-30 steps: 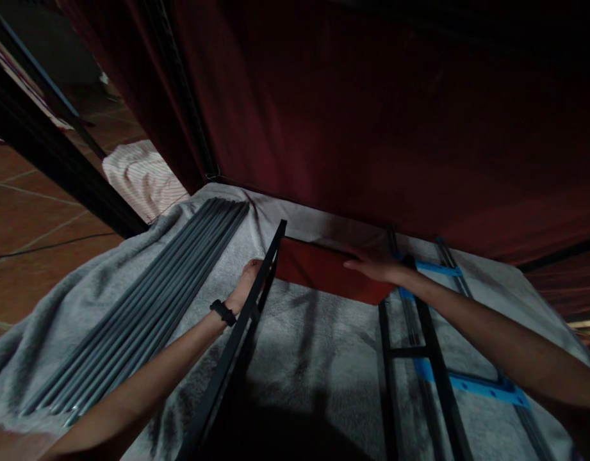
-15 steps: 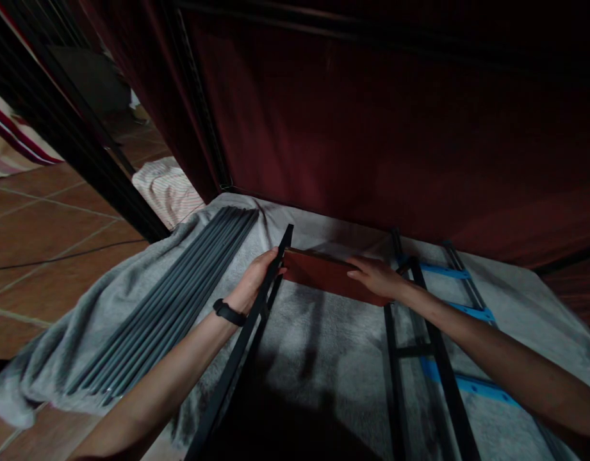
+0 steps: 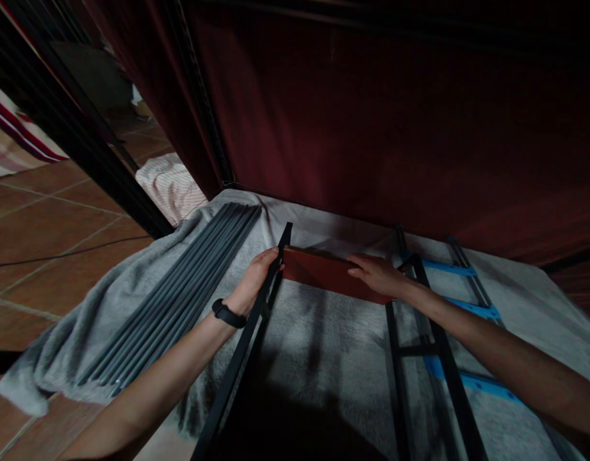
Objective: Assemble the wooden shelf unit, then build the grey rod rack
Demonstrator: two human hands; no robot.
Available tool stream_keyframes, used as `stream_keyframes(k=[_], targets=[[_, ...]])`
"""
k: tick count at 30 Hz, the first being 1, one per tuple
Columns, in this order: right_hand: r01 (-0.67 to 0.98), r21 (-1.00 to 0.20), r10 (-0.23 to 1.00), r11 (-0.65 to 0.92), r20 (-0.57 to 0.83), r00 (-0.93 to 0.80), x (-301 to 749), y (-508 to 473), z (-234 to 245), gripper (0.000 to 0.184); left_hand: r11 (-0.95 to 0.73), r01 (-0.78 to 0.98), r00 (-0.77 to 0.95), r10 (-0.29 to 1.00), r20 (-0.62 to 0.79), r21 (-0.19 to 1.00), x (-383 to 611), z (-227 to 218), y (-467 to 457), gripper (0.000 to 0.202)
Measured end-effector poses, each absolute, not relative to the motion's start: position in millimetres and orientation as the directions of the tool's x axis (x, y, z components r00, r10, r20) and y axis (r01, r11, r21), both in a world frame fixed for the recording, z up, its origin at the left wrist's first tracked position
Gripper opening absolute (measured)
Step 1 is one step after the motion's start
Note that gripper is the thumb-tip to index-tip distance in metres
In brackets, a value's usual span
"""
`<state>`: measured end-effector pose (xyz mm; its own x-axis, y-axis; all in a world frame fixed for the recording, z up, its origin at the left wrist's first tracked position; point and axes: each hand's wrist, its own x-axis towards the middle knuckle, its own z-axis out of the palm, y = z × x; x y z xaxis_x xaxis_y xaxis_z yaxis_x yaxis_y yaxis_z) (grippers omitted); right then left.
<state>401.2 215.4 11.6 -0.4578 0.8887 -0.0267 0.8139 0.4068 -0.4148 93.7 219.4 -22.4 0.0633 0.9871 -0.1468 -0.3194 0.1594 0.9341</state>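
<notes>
Since a second ago, the left hand (image 3: 257, 276) has come up to the far end of the left black frame (image 3: 226, 386), and the red-brown board (image 3: 318, 270) has tipped so that its upper edge shows. Nearest, the two frames run away from the viewer: the left one stands on edge, while the right black frame (image 3: 448, 358) has a crossbar between its two rails. At their far ends the board spans the gap between them. The left hand, a dark wristband (image 3: 228, 314) behind it, is curled around the left frame beside the board's left end; the right hand (image 3: 377, 274) pinches the board's upper edge near its right end, fingers partly closed. Grey rods (image 3: 174, 294) lie side by side at left and blue strips (image 3: 487, 384) at right, all on a grey blanket (image 3: 318, 326). Beyond hangs a dark red curtain (image 3: 352, 128); tiled floor (image 3: 49, 237) shows at far left.
</notes>
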Motion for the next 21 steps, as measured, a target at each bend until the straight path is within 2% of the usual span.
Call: stream_keyframes(k=[7,16,18,21], targets=[[0.827,-0.419,0.9,0.375,-0.049,-0.432,402.0,218.7,13.7,0.038,0.133,-0.299,0.07,0.991,-0.118,0.945,91.9,-24.7,219.7,0.034],[0.834,-0.378,0.895,0.402,-0.032,-0.446,403.3,214.9,10.4,0.037,0.109,-0.23,0.062,0.993,-0.097,0.967,85.6,-30.7,218.4,0.049],[0.841,-0.369,0.899,0.396,-0.033,-0.437,403.8,214.7,9.9,0.037,0.046,-0.164,0.02,0.999,-0.043,0.985,76.4,-43.6,228.1,0.05],[0.855,-0.345,0.906,0.388,-0.03,-0.423,404.2,214.2,9.2,0.038,-0.077,0.132,-0.038,0.996,0.083,0.988,59.2,-70.0,245.0,0.035]])
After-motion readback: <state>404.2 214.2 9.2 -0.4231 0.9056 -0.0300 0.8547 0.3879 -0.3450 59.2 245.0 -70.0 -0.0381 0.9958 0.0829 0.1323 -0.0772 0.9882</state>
